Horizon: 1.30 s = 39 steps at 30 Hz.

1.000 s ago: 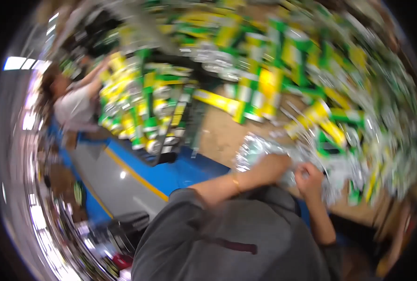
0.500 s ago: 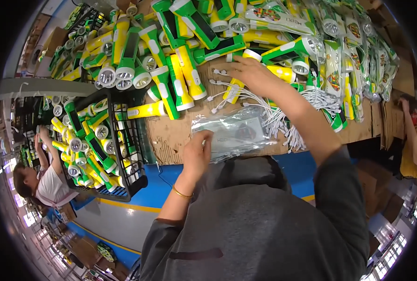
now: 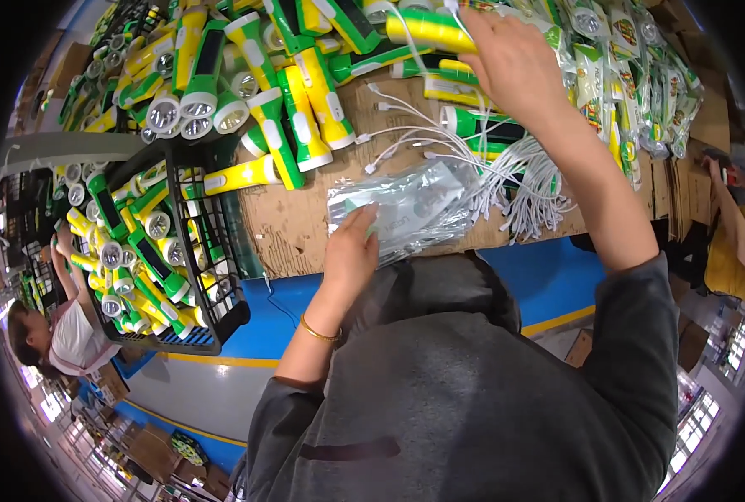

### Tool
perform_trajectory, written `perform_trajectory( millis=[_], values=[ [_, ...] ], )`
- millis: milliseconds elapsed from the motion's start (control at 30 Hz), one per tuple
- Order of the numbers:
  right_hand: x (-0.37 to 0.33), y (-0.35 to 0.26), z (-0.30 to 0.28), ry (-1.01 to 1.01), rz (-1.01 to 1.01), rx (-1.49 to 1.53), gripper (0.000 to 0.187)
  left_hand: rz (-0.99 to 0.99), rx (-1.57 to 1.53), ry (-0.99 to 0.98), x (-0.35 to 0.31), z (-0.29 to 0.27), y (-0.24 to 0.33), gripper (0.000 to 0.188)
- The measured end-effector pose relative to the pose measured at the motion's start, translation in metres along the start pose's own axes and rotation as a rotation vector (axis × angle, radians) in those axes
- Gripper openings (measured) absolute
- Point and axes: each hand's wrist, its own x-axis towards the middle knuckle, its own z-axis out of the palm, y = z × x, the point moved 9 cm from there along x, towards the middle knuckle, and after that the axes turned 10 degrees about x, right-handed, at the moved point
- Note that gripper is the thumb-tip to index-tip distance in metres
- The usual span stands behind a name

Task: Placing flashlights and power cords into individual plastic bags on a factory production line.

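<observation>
My left hand [image 3: 351, 255] rests at the left end of a stack of clear plastic bags [image 3: 422, 213] near the table's front edge. Its fingers are bent and close together on the top bag, with part of the grip hidden. Further back, my right hand [image 3: 514, 71] grips a yellow and green flashlight [image 3: 429, 32], slightly blurred and held over the pile. A white cable hangs close to that flashlight; whether my fingers hold it too, I cannot tell. A bundle of white charging cables [image 3: 527, 180] lies right of the bags, below my right forearm.
Loose flashlights [image 3: 309, 109] are heaped along the back of the cardboard-covered table [image 3: 284, 238]. Bagged flashlights [image 3: 632, 92] lie at the right. A black crate [image 3: 209, 259] full of flashlights stands left. One person [image 3: 75, 335] works beyond it, another person [image 3: 728, 243] at the far right.
My right hand has risen from the cables, moved right, and now holds a flashlight. My left hand's fingers have slid further onto the bags. The whole view has shifted slightly.
</observation>
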Motion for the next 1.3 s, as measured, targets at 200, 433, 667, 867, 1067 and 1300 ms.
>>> perform_trajectory(
  millis=[200,433,667,867,1067,1300],
  values=[
    [-0.037,-0.028,-0.020,0.413,-0.174,0.346,0.048,0.048,-0.056,-0.110,0.019,0.002,0.023,0.048],
    [-0.036,0.005,0.058,-0.284,0.236,0.198,0.050,0.024,-0.158,-0.160,0.021,0.004,0.024,0.048],
    [-0.047,-0.050,-0.001,0.074,-0.078,1.270,0.061,-0.023,-0.206,-0.140,0.019,0.005,0.013,0.049],
    [-0.120,-0.098,0.095,-0.371,-0.195,0.989,0.043,-0.072,-0.437,-0.145,0.019,-0.007,-0.002,0.054],
    [-0.125,-0.111,0.125,-0.586,-0.213,0.355,0.033,0.003,-0.137,-0.078,0.009,-0.010,0.024,0.054],
    [-0.112,-0.084,0.076,-0.818,-0.301,0.558,0.023,0.089,0.060,0.020,0.021,-0.020,0.004,0.049]
  ],
)
